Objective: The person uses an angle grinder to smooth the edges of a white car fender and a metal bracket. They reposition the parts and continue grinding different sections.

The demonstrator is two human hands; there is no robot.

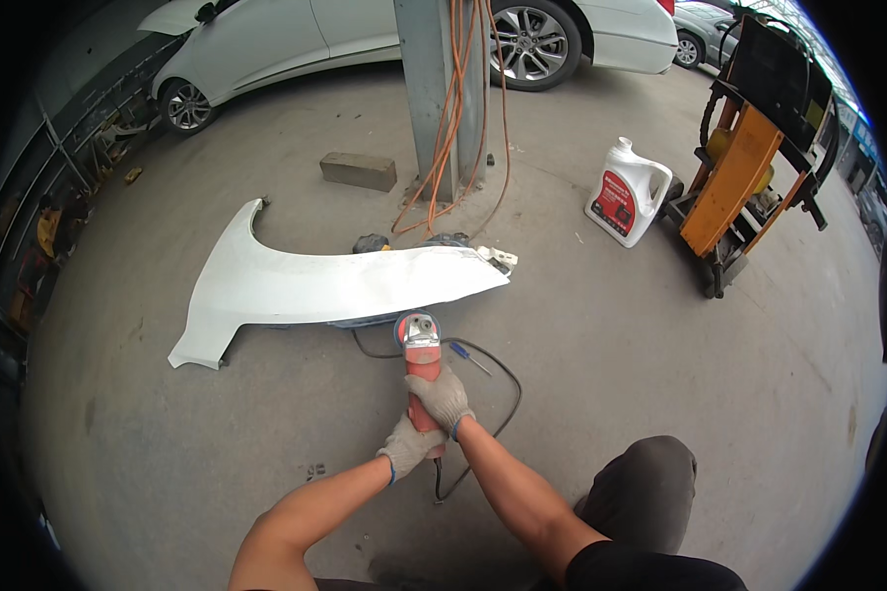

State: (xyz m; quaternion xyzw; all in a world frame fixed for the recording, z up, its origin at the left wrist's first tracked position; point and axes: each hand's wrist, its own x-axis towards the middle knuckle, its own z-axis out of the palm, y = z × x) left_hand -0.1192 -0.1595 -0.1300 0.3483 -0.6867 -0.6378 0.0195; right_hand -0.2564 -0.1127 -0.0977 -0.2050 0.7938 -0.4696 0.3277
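Observation:
Both my gloved hands are wrapped round a red angle grinder (423, 370) that points away from me. My left hand (410, 446) grips the rear of its body, and my right hand (443, 396) holds it farther forward, behind the metal gear head. The grinder's disc end lies close to the lower edge of a white car fender (306, 286); whether they touch I cannot tell. The fender rests over dark objects that it mostly hides. A black power cord (515, 379) loops from the grinder's rear across the floor. Right of the grinder head lies a blue-handled screwdriver (460, 351).
Beyond the fender stands a grey steel post (429, 98) hung with orange cables (453, 108). A rectangular block (359, 170) lies left of it. A white jug (628, 194) and an orange-framed wheeled machine (734, 177) stand at right. A white car (296, 44) is parked behind.

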